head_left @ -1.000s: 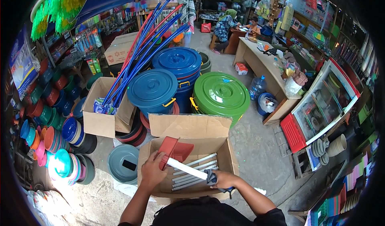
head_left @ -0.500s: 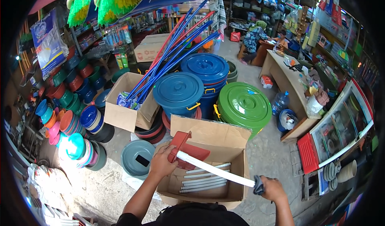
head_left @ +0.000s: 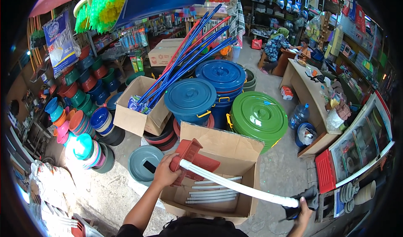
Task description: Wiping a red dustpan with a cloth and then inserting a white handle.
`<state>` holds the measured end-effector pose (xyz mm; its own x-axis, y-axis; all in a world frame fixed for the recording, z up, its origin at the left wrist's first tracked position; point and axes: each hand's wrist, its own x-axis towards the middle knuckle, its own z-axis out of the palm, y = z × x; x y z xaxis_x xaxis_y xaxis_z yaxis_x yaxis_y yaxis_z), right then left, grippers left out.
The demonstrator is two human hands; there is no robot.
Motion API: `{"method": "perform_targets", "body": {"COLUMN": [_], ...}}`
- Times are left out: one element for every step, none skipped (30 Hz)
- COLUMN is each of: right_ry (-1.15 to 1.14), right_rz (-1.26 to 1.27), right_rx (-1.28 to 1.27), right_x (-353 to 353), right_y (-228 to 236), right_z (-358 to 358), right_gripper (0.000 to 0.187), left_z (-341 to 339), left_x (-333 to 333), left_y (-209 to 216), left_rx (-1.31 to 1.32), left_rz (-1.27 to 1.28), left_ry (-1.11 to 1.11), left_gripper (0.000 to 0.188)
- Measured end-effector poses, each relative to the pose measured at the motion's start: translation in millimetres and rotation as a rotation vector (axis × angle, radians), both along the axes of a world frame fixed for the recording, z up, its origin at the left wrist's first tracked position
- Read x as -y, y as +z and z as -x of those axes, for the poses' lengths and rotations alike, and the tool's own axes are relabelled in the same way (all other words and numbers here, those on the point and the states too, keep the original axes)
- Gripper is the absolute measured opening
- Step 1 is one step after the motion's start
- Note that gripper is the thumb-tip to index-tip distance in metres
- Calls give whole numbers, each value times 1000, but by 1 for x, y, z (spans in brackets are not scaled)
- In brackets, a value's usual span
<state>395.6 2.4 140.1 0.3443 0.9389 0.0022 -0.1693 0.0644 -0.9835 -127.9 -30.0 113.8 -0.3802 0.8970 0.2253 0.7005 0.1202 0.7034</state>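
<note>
A red plastic dustpan (head_left: pixel 191 155) with a long white handle (head_left: pixel 239 186) is held slantwise over an open cardboard box (head_left: pixel 222 136). My left hand (head_left: pixel 166 172) grips the red pan beside the handle's joint. At the handle's far end, my right hand (head_left: pixel 305 209) is closed on a dark cloth (head_left: pixel 308 197), which hangs loose around the fingers and touches the handle tip. Inside the box lie several white handles (head_left: pixel 212 195), side by side, with a red pan partly hidden by the held one.
Beyond the box stand large lidded bins, one green (head_left: pixel 260 117) and one blue (head_left: pixel 189 95). A grey basin (head_left: pixel 140 163) holding a dark flat object is on the left. Another carton (head_left: pixel 132 117) contains blue and red poles. A glass display case (head_left: pixel 357 140) leans at the right.
My right hand has moved right and slightly down to the handle's end, and the cloth has gone from bunched to spread. The dustpan has shifted slightly left.
</note>
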Motion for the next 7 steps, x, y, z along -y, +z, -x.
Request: {"method": "perform_targets", "body": {"right_ry": [-138,-209,-282,-329,-372,-325,-288], "right_rz": [56,38,22,26,24,31,26], "right_rx": [-225,-295,-365,-360,-357,-331,-341], "right_x": [-6,-12,-15,-17,-25,-29,-44], "right_y": [-23,-37,-48,-55,-62,-82,-83], "right_z": [-1,6,17,26,32,25,31], "right_gripper": [39,37,35,32,29,30,30], "left_z": [-5,-13,-21,-29,-31,-27,-17], "left_x": [2,5,9,16,23,34,50], "left_y": [-5,-8,-12,-15,-25,-45,-69], "left_rx": [58,59,99,137,135,111,87], "left_rz": [3,6,61,111,102,190,275], "left_ry": [49,63,125,190,208,182,173], "left_gripper": [66,66,70,74,74,76,78]}}
